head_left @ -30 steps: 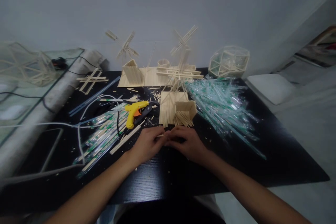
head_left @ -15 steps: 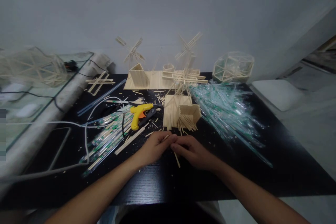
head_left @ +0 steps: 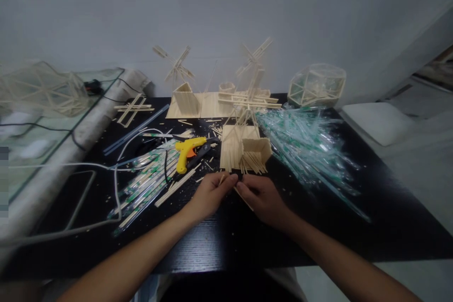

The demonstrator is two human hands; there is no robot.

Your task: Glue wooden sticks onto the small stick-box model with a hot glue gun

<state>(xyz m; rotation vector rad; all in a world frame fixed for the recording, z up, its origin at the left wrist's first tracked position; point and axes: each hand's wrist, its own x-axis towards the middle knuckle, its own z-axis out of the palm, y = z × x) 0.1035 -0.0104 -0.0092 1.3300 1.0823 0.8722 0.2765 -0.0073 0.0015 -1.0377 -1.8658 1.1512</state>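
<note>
Over the near middle of the black table my left hand (head_left: 212, 194) and my right hand (head_left: 264, 199) meet at the fingertips, both closed. A short wooden stick (head_left: 222, 180) pokes up from my left hand's grip. Under my right fingers a thin wooden stick (head_left: 245, 199) slants toward me; its upper end is hidden. Just beyond the hands is a wooden windmill model (head_left: 231, 137), with a small open box (head_left: 262, 148) and loose sticks on its base. A yellow glue gun (head_left: 187, 148) lies to the left of it.
Packaged sticks (head_left: 148, 179) lie at left, beside a white cable (head_left: 116, 188). A heap of clear plastic sleeves (head_left: 307, 146) covers the right side. More windmill models (head_left: 186, 101) stand along the wall. A faceted stick frame (head_left: 316, 86) sits at back right.
Both hands have shifted slightly away from me, and the fingertips have moved a little. The stick under my right hand has swung its lower end to the right.
</note>
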